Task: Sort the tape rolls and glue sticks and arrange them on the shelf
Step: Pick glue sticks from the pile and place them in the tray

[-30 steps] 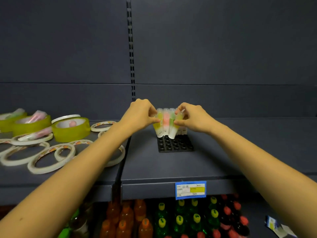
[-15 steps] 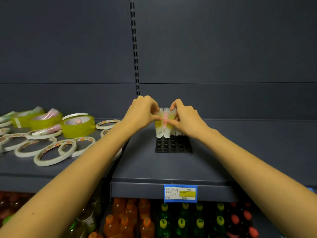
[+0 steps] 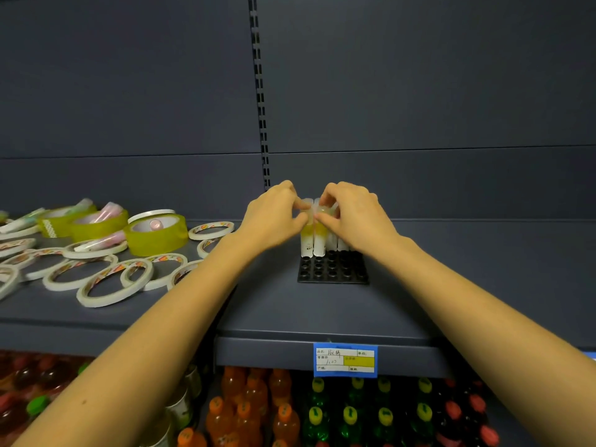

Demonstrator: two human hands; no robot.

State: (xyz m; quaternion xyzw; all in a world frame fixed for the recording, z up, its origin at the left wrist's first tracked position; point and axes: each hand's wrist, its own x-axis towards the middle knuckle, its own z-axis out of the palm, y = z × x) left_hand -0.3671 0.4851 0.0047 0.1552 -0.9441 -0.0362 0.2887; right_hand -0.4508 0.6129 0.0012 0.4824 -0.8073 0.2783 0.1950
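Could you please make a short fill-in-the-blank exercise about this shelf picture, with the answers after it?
1. Both hands, the left hand and the right hand, hold the glue sticks over a tray of ____ colour.
2. The tape rolls lie to the ____ of the tray.
3. The price label has a ____ border.
4. Under the shelf stand ____ with coloured caps.

Answers: black; left; blue; bottles

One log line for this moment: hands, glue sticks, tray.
left hand + right hand: pinching glue sticks | sticks: upright in black tray back row | front holes: empty
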